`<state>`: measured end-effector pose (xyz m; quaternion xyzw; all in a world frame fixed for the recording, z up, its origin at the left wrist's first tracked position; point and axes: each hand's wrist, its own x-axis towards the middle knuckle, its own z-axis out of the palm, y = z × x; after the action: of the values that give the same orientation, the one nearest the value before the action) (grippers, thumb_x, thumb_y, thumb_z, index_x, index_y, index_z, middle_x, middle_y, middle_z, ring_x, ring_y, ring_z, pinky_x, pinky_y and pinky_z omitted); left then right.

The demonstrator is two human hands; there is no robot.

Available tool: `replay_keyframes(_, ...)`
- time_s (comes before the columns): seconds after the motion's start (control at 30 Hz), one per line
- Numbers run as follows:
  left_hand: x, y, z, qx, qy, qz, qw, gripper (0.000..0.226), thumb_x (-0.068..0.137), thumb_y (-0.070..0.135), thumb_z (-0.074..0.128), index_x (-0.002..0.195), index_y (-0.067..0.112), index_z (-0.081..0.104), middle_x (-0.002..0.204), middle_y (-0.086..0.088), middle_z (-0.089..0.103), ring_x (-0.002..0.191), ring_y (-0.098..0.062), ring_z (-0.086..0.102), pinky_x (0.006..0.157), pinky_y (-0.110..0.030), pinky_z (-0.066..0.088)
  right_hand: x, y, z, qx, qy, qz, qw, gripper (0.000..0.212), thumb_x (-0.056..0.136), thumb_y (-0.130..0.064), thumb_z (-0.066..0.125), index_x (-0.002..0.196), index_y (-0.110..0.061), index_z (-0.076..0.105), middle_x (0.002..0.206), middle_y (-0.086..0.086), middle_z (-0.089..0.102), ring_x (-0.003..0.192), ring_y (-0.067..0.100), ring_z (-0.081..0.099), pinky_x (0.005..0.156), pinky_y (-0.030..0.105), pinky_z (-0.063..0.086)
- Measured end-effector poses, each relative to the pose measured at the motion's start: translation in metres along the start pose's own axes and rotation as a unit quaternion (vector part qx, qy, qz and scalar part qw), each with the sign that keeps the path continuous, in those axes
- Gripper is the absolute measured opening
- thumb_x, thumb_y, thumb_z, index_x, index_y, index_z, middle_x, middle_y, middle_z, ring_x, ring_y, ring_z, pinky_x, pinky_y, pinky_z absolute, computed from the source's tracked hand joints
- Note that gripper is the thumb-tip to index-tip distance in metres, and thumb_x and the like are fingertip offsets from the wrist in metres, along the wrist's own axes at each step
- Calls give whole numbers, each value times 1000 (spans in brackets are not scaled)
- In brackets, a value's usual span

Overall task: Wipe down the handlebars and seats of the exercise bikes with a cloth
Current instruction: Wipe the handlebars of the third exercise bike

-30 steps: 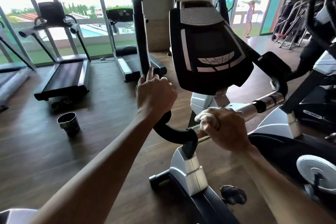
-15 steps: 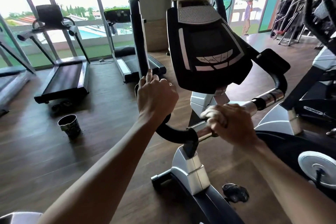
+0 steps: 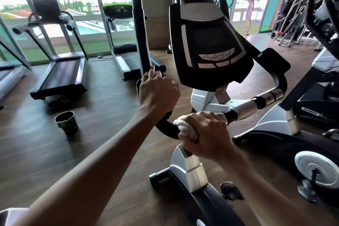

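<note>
An exercise bike stands in front of me, its black console (image 3: 209, 42) above a curved handlebar (image 3: 245, 108) that is black at the ends and silver in the middle. My left hand (image 3: 157, 93) grips the left upright grip (image 3: 140, 33) at its base. My right hand (image 3: 205, 134) holds a whitish cloth (image 3: 185, 128) wrapped round the lower bar near the left black bend (image 3: 166, 126). Only a lump of the cloth shows past my fingers. The bike's seat is out of view.
A dark cup (image 3: 66, 122) stands on the wooden floor at the left. Two treadmills (image 3: 60, 71) line the windows behind. Another bike (image 3: 311, 112) crowds the right side. A pedal (image 3: 231, 190) sticks out low down. A person (image 3: 248, 16) stands at the far doorway.
My right hand has slid the cloth leftward along the bar, from the silver section towards the left black bend. My left hand has kept its grip on the upright.
</note>
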<state>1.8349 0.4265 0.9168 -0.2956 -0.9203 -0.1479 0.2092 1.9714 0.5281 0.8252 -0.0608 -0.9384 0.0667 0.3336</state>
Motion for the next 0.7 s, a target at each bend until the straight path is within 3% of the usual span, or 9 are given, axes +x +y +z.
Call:
replay_keyframes(0.13,16,-43,-25,-18,-96,80,992,38,107,42,34,121,34,69,134,3,66,126,-25,59,95,-38,45,3,36,-6,48,-11,56,997,35,80,-56,53,106,-41,71,104,-18,71,103,19,64,95,47,45)
replay_keyframes(0.23,11,-54,-22,-93,-62,122,986,34,110,31,38,123,28,69,135,10,66,135,-12,53,111,-32,36,1,24,-1,-4,-8,111,994,40,83,-62,44,102,-38,71,103,-15,71,106,20,62,100,42,36)
replay_keyframes(0.33,5,-45,-15,-95,-10,104,990,30,108,27,41,118,25,70,130,13,68,131,-8,54,112,-25,29,1,-27,7,-51,37,87,994,41,87,-62,46,94,-29,70,86,-8,70,88,24,64,85,39,36)
replay_keyframes(0.47,5,-43,-12,-62,3,91,994,32,108,32,38,117,25,68,130,8,68,129,-13,57,110,-30,35,11,-69,16,-101,34,112,988,53,94,-68,38,82,-21,59,69,-2,63,68,26,63,73,38,33)
replay_keyframes(0.57,2,-39,-9,-54,5,76,996,33,108,33,38,115,21,68,127,2,69,126,-18,59,109,-35,38,7,-62,15,-70,7,104,992,50,94,-68,39,92,-22,59,79,-3,66,80,25,64,82,40,38)
replay_keyframes(0.7,-4,-33,-3,-28,18,53,998,34,108,34,37,117,19,66,130,1,67,137,-17,51,109,-38,34,-11,-50,10,-11,-2,12,1000,45,89,-57,51,115,-22,61,100,-6,67,98,20,62,96,41,37)
